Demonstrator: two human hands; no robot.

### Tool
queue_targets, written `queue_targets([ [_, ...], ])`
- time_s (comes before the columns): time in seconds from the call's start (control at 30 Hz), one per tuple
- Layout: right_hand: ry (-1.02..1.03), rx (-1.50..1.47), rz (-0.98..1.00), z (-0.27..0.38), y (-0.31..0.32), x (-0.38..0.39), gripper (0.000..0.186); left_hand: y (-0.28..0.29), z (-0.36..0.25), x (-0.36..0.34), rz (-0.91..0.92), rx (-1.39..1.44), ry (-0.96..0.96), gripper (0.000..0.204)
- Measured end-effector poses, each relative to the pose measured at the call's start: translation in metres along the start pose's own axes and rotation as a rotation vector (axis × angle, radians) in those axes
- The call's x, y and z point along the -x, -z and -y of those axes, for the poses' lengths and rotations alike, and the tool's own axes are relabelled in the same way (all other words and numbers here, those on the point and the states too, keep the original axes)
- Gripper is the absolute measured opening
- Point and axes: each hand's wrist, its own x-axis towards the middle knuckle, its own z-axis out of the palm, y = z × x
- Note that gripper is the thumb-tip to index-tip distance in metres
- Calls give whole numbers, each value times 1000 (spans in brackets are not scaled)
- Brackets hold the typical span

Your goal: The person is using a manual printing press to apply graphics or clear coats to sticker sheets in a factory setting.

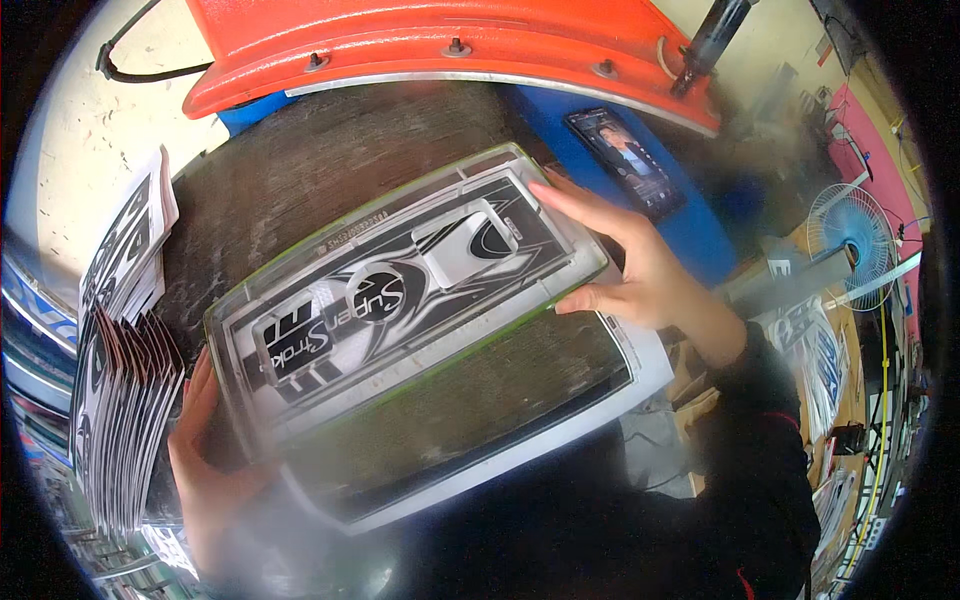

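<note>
Two bare hands in head view. Right hand (645, 262) is clamping the right end of a clear rectangular plastic tray (385, 385), black-and-white graphics showing inside its rim; thumb and fingers are spreading along that end. Left hand (205, 470) is gripping the left end, its lower part blurring. Tray is sitting over a worn dark-brown bench (330, 140); can't tell if touching. Fanned black-and-white printed sheets (125, 425) are standing left, black phone (625, 160) is lying beyond right hand, orange-red metal beam (430, 50) is spanning the far side.
</note>
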Motion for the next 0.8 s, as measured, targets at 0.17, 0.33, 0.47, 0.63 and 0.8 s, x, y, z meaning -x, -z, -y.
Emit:
queue_targets([
  [0.17, 6, 0, 0, -1, 0, 0, 90, -2, -2, 1, -17, -27, -17, 101],
  [0.33, 5, 10, -1, 0, 0, 0, 90, 0, -2, -1, -19, -18, -3, 103],
  [0.47, 7, 16, 12, 1, 1, 0, 93, -1, -6, -1, 7, -60, 23, 103],
  [0.63, -4, 27, 11, 1, 2, -1, 94, -2, -8, 1, -20, -12, 13, 101],
  [0.8, -11, -1, 7, 2, 1, 0, 93, 0, -1, 0, -7, -30, -19, 99],
])
